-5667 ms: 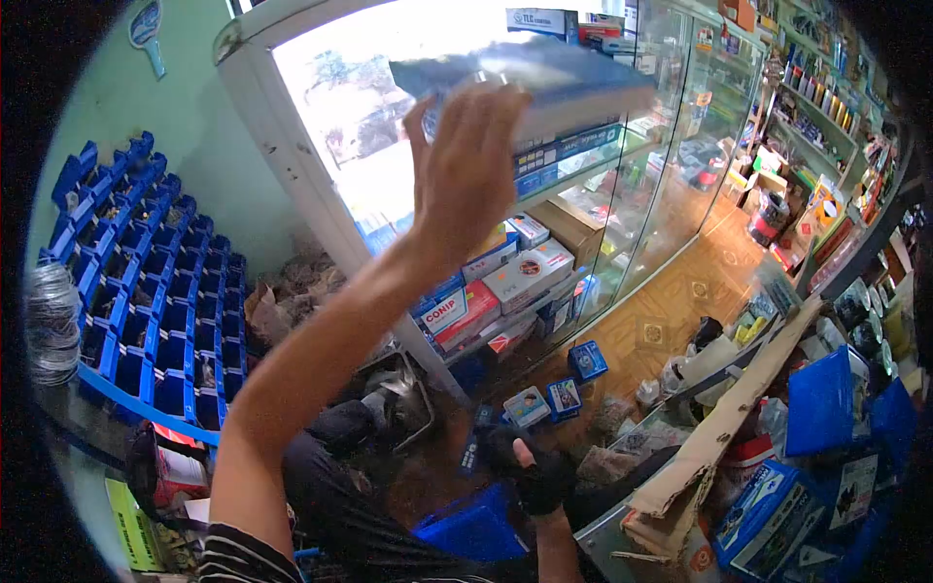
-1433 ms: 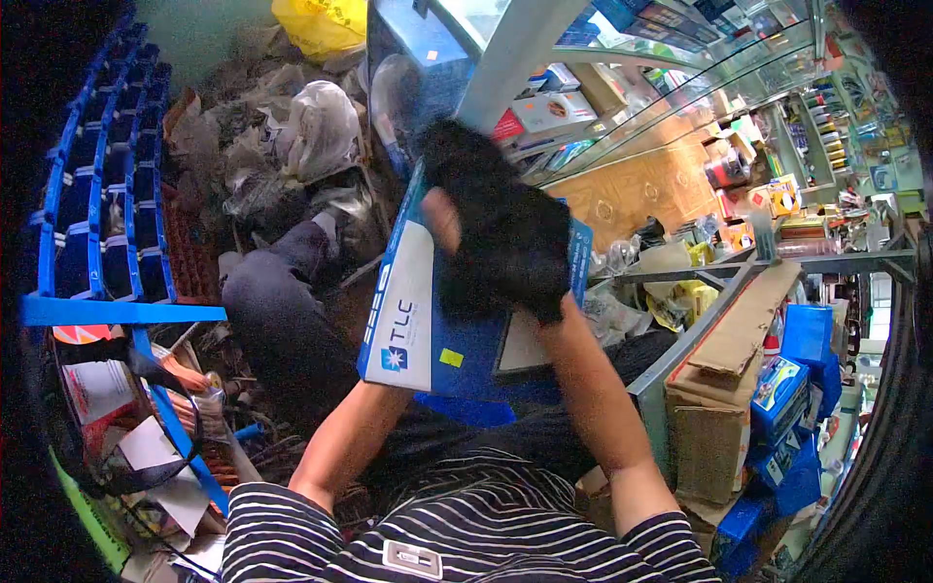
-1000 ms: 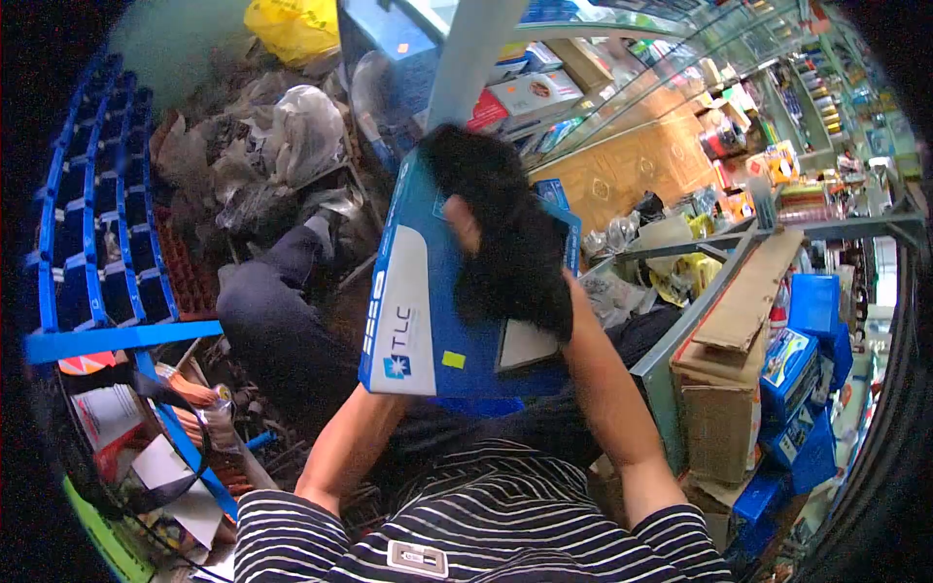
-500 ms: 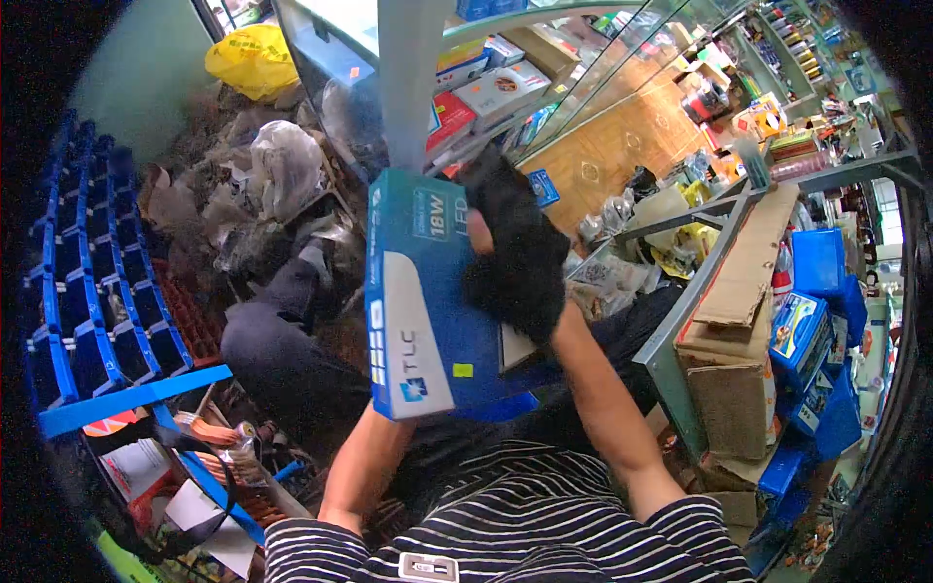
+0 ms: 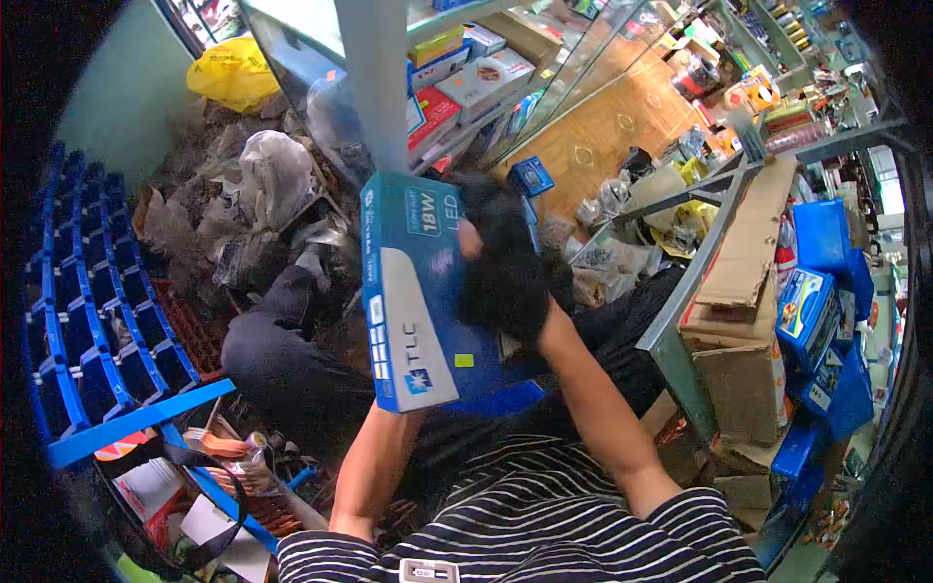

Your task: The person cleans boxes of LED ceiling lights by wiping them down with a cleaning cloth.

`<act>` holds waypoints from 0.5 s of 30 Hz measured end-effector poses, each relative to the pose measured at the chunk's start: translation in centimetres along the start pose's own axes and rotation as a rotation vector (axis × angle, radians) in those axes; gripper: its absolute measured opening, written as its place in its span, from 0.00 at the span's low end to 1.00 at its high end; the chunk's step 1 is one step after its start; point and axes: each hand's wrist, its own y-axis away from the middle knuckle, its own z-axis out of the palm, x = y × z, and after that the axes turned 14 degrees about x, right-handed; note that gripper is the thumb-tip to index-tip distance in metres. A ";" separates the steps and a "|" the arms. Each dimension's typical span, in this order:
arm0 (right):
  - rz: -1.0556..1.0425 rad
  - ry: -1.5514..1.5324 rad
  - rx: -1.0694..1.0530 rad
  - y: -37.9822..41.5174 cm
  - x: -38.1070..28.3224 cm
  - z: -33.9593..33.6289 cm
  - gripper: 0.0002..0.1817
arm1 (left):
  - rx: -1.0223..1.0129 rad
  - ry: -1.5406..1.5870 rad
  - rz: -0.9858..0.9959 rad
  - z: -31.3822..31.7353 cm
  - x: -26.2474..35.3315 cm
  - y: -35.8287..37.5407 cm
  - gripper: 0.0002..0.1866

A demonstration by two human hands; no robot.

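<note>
A blue and white TLC 18W LED light box [image 5: 413, 291] is held up in front of me, tilted slightly, its printed face towards me. My right hand [image 5: 502, 267], in a black glove with the thumb tip bare, lies over the box's right side. Its fingers look curled round that side, the thumb on the front face; motion blurs it. My left forearm runs up behind the lower edge of the box, which hides my left hand and its fingers. A small yellow sticker [image 5: 464, 360] shows on the box's lower front.
Blue bins [image 5: 102, 311] stand at the left, beside crumpled plastic bags [image 5: 277, 170]. A glass display case with boxes [image 5: 486, 83] stands ahead. On the right are a metal frame [image 5: 690, 291], cardboard boxes [image 5: 739, 389] and blue packages [image 5: 821, 233].
The box has shifted slightly left in view and tipped a little. My right hand has moved left with it and slightly down its face. The surroundings have shifted slightly too.
</note>
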 end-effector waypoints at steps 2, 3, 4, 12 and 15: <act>0.056 0.023 -0.027 2.9 -2.2 -1.7 0.23 | -0.007 0.008 -0.002 -0.1 0.0 -0.2 0.45; 0.064 0.016 -0.047 4.1 -4.2 -1.8 0.23 | -0.007 0.012 -0.002 -0.2 -0.1 -0.1 0.45; 0.064 -0.002 -0.063 4.9 -6.0 -1.7 0.23 | -0.004 0.016 -0.010 -0.3 -0.2 -0.1 0.45; -0.115 0.047 0.058 -0.6 -2.6 0.6 0.22 | 0.005 -0.020 -0.042 -0.2 -0.2 0.3 0.45; -0.182 0.318 0.238 -2.3 4.1 -1.2 0.22 | -0.005 -0.058 -0.061 -0.1 0.5 0.8 0.45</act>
